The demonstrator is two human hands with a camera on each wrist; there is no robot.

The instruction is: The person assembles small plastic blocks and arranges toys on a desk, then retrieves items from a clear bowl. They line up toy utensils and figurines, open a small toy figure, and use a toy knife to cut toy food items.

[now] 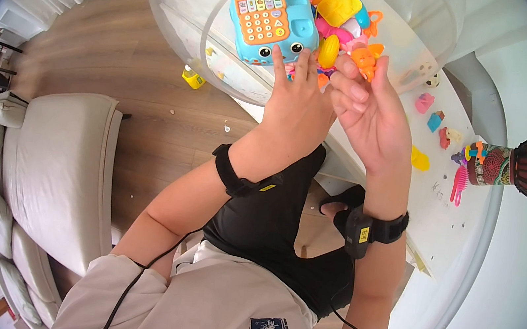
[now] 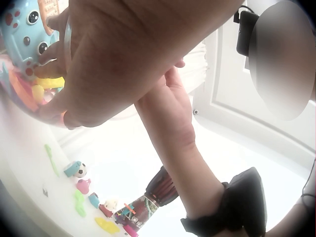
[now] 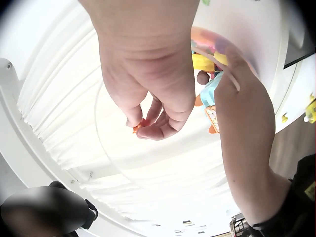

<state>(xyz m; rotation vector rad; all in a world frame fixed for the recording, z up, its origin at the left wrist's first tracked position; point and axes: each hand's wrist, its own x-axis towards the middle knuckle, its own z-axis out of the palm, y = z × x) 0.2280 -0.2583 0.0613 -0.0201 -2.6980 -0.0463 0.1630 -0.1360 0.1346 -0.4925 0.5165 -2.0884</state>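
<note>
My right hand (image 1: 376,116) is raised over the near rim of a clear tub (image 1: 209,31), pinching a small orange toy figure (image 1: 365,61) between thumb and fingers. Only a bit of the orange figure (image 3: 140,126) shows from the right wrist. My left hand (image 1: 298,106) grips the tub's near rim, its fingers reaching over the inside. The fingertips lie by the eyes of a blue toy telephone (image 1: 270,22) with an orange keypad. Beside the phone, a yellow block-shaped toy (image 1: 339,5), a yellow oval piece (image 1: 329,52) and several pink pieces are heaped in the tub.
The tub stands on a white table (image 1: 434,207). Small toys lie along the table at right, including a pink comb (image 1: 459,185) and a yellow piece (image 1: 419,159), near a drum (image 1: 516,164). A yellow bottle (image 1: 193,77) shows beyond the tub's left side; a grey sofa (image 1: 63,171) stands left.
</note>
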